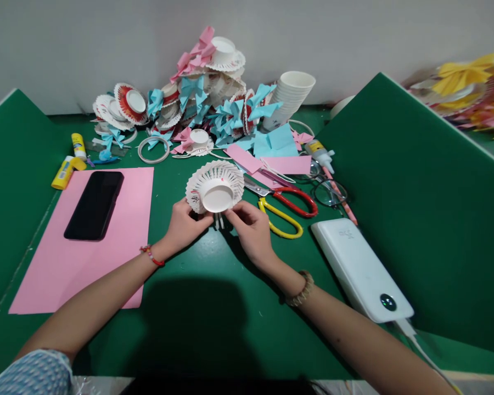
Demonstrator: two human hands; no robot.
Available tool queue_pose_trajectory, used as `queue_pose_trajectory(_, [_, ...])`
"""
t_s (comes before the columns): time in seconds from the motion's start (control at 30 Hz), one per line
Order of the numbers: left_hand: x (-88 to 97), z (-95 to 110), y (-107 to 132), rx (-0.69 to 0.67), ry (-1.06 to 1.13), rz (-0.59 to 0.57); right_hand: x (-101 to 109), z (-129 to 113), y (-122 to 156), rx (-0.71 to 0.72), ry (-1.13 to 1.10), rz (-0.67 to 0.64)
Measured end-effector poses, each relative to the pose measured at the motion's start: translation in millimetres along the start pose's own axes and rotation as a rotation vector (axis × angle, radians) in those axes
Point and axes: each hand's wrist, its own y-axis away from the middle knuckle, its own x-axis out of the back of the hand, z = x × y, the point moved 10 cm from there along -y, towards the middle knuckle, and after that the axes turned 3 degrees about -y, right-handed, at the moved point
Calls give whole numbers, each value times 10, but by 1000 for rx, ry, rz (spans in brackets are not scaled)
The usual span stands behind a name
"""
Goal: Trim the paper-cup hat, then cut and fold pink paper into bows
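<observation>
Between my two hands is a white paper cup (218, 196) cut into strips that fan out around its base like a small hat brim. My left hand (186, 226) pinches its lower left edge, the thumb just under the cup's base. Closed on the lower right edge is my right hand (251, 227), thumb and fingertips near the base. A few narrow paper strips hang below the cup between the hands. Scissors (282, 203) with one red and one yellow handle lie just beyond my right hand, blades partly behind the cup.
A black phone (94, 206) lies on pink paper (132, 263) at left, near glue sticks (68, 171). Paper hats with bows (230, 118) pile at the back beside stacked cups (290, 93). Glasses (331, 192) and a white power bank (360, 269) sit right, by a green partition (415, 219).
</observation>
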Motion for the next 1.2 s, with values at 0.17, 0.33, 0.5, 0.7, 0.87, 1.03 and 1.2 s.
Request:
queue_pose_trajectory(0.17, [4, -35, -15, 55, 67, -2, 3, -15, -3, 27, 47, 3])
queue_pose_trajectory(0.33, [-129, -184, -26, 260, 310, -122, -5, -2, -13, 29, 87, 5])
queue_pose_trajectory(0.5, [-119, -317, -7, 370, 384, -92, 28, -111, 37, 117, 178, 72])
queue_pose_trajectory(0.7, [-200, -364, 14, 419, 487, -139, -108, -126, 46, 164, 149, -51])
queue_pose_trajectory(0.87, [-264, -364, 13, 439, 567, -188, -156, -215, 79, 291, 318, -91])
queue_pose_trajectory(1.03, [-258, -366, 11, 451, 590, -177, -179, -377, 175, 514, 566, -51])
queue_pose_trajectory(1.2, [-218, -348, 12, 436, 554, -138, -198, -515, 268, 671, 721, 31])
